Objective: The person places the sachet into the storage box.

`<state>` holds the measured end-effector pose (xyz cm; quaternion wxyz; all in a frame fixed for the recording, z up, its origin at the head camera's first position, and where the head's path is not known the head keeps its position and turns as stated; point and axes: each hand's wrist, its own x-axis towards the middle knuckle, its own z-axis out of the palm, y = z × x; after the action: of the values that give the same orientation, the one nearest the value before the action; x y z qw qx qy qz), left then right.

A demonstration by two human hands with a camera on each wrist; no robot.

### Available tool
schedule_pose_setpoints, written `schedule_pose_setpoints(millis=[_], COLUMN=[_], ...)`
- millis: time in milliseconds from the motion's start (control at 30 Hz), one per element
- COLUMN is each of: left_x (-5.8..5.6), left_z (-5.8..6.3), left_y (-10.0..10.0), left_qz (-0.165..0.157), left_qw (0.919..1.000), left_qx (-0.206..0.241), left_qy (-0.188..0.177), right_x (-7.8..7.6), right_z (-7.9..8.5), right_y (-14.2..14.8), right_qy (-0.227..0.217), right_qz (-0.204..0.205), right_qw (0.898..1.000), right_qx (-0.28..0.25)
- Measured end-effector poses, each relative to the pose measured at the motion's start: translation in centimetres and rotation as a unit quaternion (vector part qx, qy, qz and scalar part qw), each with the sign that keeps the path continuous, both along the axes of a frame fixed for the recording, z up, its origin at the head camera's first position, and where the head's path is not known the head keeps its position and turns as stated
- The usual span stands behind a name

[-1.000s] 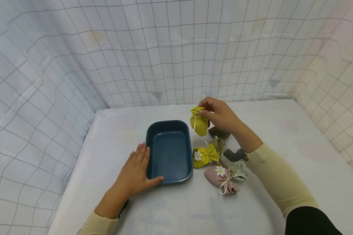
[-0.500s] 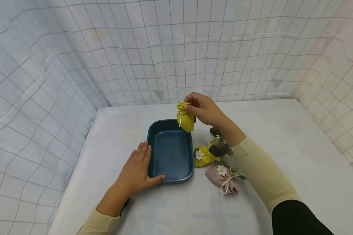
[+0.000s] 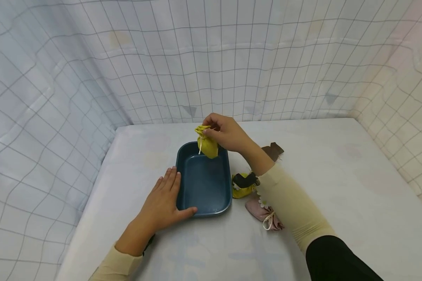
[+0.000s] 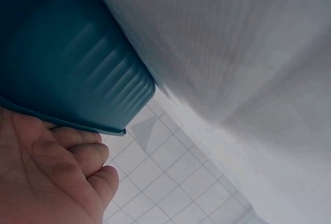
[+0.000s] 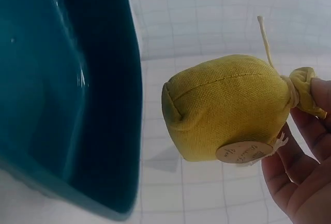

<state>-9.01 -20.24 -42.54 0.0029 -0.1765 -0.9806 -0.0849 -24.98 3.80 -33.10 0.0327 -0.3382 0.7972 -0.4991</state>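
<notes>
A yellow drawstring pouch (image 3: 208, 147) hangs from my right hand (image 3: 228, 132), whose thumb and fingers pinch its gathered neck. In the head view it overlaps the far end of a dark blue rectangular tray (image 3: 204, 187). The right wrist view shows the pouch (image 5: 227, 105) plump and tied with cord, a small round tag (image 5: 244, 152) on its side. My left hand (image 3: 161, 199) lies with straight fingers along the tray's left rim, thumb at the near corner. From the left wrist, the fingers (image 4: 85, 149) show under the tray's rim, beside its ribbed outer wall.
Right of the tray lie a second yellow pouch (image 3: 242, 192), a pink pouch (image 3: 258, 210) with a white flower, and a brown pouch (image 3: 276, 150). My right forearm hides part of this group. Grid-patterned white curtains (image 3: 211, 58) stand behind and beside the white table (image 3: 355, 195).
My right hand has carried the yellow pouch leftward, from above the other pouches to over the tray's far end. The left hand keeps its place on the rim.
</notes>
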Motion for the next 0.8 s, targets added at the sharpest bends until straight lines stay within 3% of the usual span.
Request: schedule_pose_setpoints(millis=[167,467,800], left_x=[0.0,-0.1,-0.2], left_z=[0.0,0.0,-0.1], left_y=[0.0,-0.1,-0.1], left_qz=[-0.002,-0.009,-0.009], left_qw=[1.0,0.9997,0.9999], left_qx=[0.002,0.011,0.006], left_qy=[-0.004,0.019,0.009], right_x=[-0.1,0.0,-0.5], right_z=[-0.8,-2.7,-4.7], right_y=[-1.2,-2.9,-4.3], right_qy=[-0.03,-0.085,-0.083], right_qz=[-0.002,-0.004,-0.004], right_qw=[0.999,0.995,0.996], right_qx=[-0.019,-0.046,-0.044])
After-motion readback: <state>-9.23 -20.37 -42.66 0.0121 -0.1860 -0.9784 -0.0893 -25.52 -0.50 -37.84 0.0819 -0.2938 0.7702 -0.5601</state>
